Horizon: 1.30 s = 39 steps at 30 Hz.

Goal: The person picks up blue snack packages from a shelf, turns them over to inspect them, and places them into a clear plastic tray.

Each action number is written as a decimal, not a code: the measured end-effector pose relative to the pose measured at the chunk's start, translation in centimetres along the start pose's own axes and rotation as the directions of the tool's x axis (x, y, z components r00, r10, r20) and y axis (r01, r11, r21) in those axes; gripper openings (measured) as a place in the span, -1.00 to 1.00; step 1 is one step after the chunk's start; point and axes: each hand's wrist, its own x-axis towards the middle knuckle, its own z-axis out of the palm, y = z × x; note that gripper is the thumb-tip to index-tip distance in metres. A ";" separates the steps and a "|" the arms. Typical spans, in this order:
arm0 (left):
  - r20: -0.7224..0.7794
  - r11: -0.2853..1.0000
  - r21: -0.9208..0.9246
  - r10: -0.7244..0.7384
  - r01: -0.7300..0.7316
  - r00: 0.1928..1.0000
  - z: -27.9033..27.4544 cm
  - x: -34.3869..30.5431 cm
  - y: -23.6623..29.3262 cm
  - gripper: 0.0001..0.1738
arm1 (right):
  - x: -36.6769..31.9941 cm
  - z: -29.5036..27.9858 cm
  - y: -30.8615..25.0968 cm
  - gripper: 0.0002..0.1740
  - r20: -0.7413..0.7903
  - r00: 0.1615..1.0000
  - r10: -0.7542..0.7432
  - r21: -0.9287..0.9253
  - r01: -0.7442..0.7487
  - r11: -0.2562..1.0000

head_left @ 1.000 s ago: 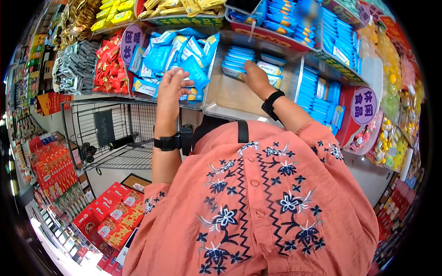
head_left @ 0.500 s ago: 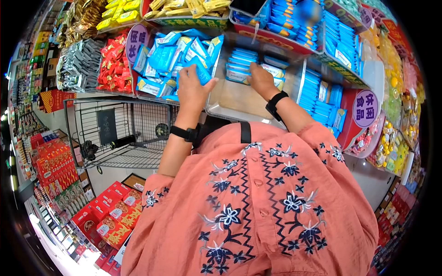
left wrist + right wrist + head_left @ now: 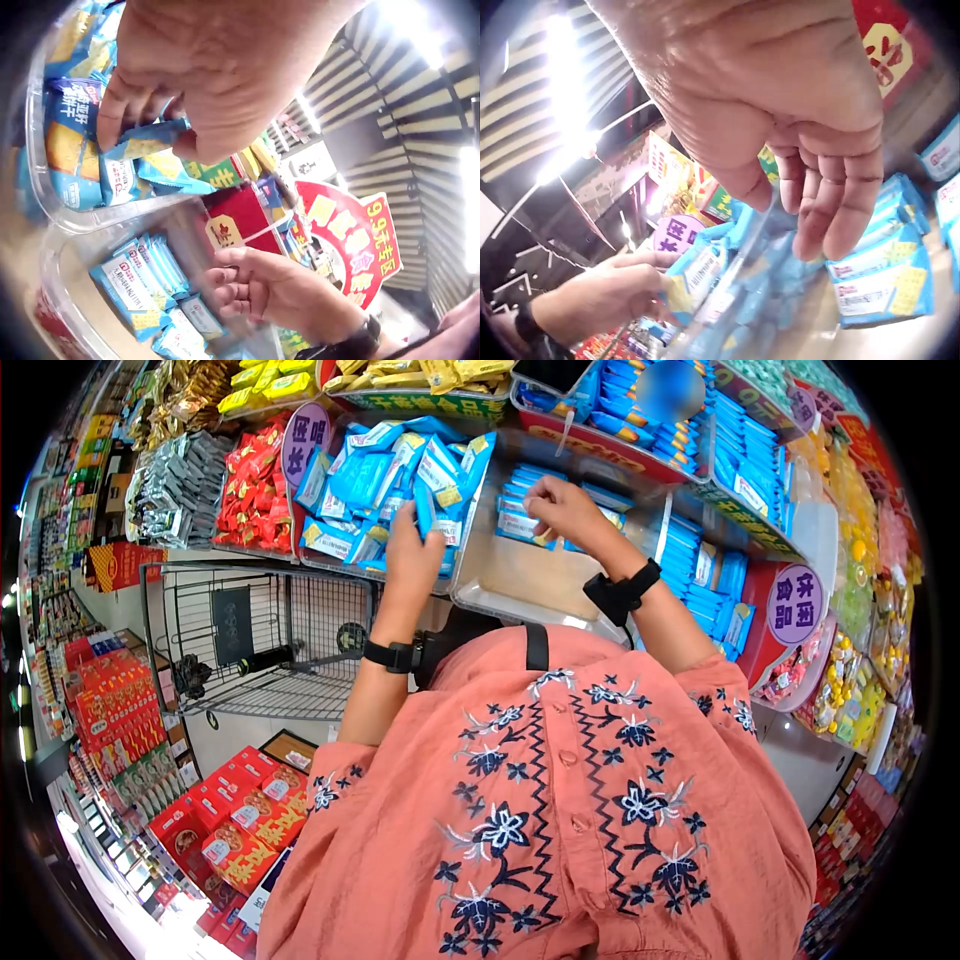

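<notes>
In the head view my left hand (image 3: 412,565) pinches a blue snack packet (image 3: 424,506) above the bin heaped with loose blue packets (image 3: 365,478). The left wrist view shows that packet (image 3: 146,141) between thumb and fingers. My right hand (image 3: 575,518) is over the neighbouring bin (image 3: 530,575), near upright rows of blue packets (image 3: 516,523). In the right wrist view the right hand's fingers (image 3: 832,195) hang loosely bent and hold nothing, above packets (image 3: 885,289) standing in a row. The clear bin wall runs between the two hands.
A wire shopping cart (image 3: 270,630) stands below the left bins. Red packets (image 3: 255,485) and silver packets (image 3: 175,490) lie further left. More blue packets (image 3: 700,575) fill a bin on the right, beside a red panel with a round purple sign (image 3: 795,605). Red boxes (image 3: 240,810) are stacked low at left.
My left hand came right and down onto the loose packets and now has one raised on edge. My right hand has lifted off the rows in its bin and moved slightly up.
</notes>
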 end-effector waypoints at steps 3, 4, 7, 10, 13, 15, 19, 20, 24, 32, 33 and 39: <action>0.030 0.917 -0.309 -0.254 0.251 0.967 -2.0 -0.1 0.0 -0.45 | -0.5 0.6 -3.0 -0.63 0.046 0.997 -0.056 0.108 0.051 0.993; 0.032 0.881 -0.361 -0.315 0.305 0.948 -2.7 -0.3 0.5 -0.43 | -0.8 0.8 -4.3 -0.59 0.067 0.996 -0.059 0.085 0.053 0.995; 0.042 0.805 -0.491 -0.361 0.334 0.932 -4.0 -0.5 0.6 -0.43 | -1.3 1.9 -6.5 -0.55 0.100 0.990 -0.097 0.116 0.085 0.990; 0.100 0.742 -0.593 -0.318 0.314 0.943 -5.5 -0.8 3.9 -0.47 | -1.1 3.1 -7.6 -0.49 0.141 0.986 -0.088 0.179 0.063 0.982; 0.178 0.761 -0.584 -0.219 0.282 0.959 -6.3 -0.7 5.7 -0.49 | -1.1 3.8 -8.6 -0.47 0.168 0.980 -0.109 0.256 0.063 0.965; 0.203 0.766 -0.577 -0.202 0.284 0.958 -6.5 -0.5 6.7 -0.51 | -1.1 3.9 -9.1 -0.50 0.181 0.976 -0.125 0.323 0.061 0.944; 0.295 0.689 -0.648 -0.165 0.324 0.941 -5.9 -0.2 7.7 -0.61 | -0.7 3.6 -9.8 -0.61 0.161 0.972 -0.170 0.343 0.106 0.933; 0.338 0.674 -0.647 -0.167 0.357 0.926 -5.6 -0.2 7.9 -0.64 | -0.7 3.2 -10.0 -0.64 0.158 0.969 -0.188 0.319 0.130 0.939; 0.351 0.778 -0.547 -0.123 0.310 0.928 -5.1 -0.1 8.3 -0.65 | 0.2 2.4 -10.2 -0.72 0.215 0.940 -0.263 0.199 0.222 0.955; 0.240 0.494 -0.815 -0.186 0.302 0.953 -4.3 0.6 10.0 -0.75 | -0.7 3.4 -10.1 -0.59 0.183 0.946 -0.269 0.166 0.240 0.956; 0.199 0.465 -0.845 -0.185 0.264 0.962 -4.3 0.6 10.2 -0.74 | -0.7 3.3 -9.8 -0.59 0.182 0.953 -0.243 0.171 0.213 0.962; 0.287 0.411 -0.849 -0.168 0.332 0.943 -4.3 0.3 9.1 -0.71 | -1.0 2.0 -9.3 -0.60 0.144 0.964 -0.223 0.219 0.189 0.957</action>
